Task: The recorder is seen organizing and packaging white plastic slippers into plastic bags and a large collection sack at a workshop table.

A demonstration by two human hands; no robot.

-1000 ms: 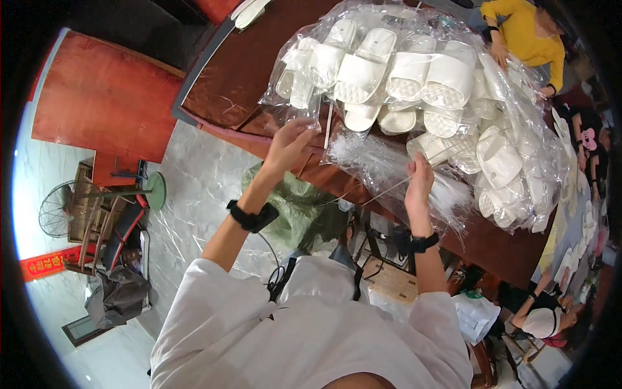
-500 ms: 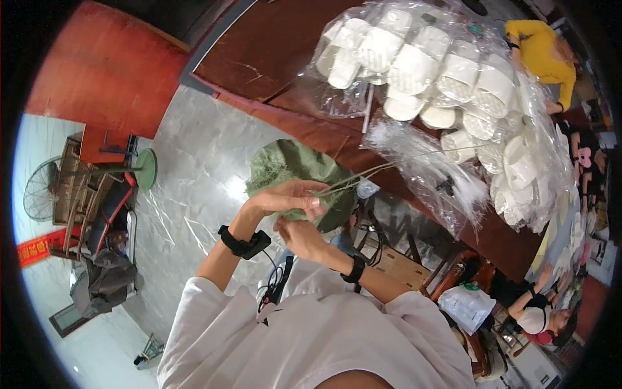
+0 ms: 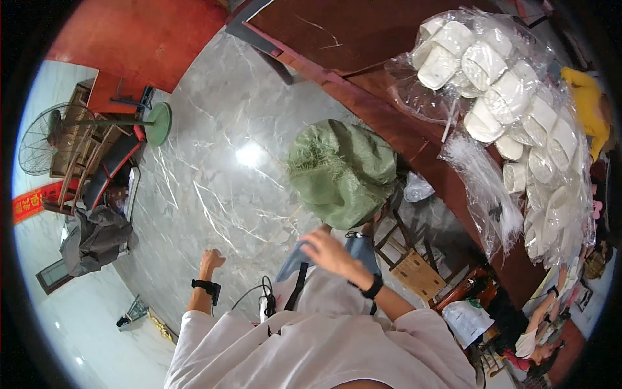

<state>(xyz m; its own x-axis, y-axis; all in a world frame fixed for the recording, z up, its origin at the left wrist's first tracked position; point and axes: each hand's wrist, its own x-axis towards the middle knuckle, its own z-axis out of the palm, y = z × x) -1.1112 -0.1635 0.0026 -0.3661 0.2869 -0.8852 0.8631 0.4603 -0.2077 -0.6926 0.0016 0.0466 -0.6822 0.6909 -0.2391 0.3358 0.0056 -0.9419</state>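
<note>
My right hand (image 3: 327, 249) hovers in front of my chest with its fingers apart, holding nothing, just below a stuffed green woven sack (image 3: 343, 172) that stands on the floor. My left hand (image 3: 210, 259) hangs out at my left side above the marble floor, curled into a loose fist with nothing visible in it. Both wrists wear black bands. Clear plastic bags of white rolled items (image 3: 512, 97) lie on the dark wooden table (image 3: 337, 32) at the upper right, out of reach of both hands.
A loose clear plastic bag (image 3: 483, 188) hangs over the table's edge. Wooden stools (image 3: 414, 272) stand under the table near my right. A floor fan (image 3: 45, 139) and stacked chairs are far left. Other people sit at the right edge (image 3: 586, 110).
My hands left the plastic bags on the table, came together in front of my chest with thin strips, and have now dropped apart. My view has swung from the table toward the floor.
</note>
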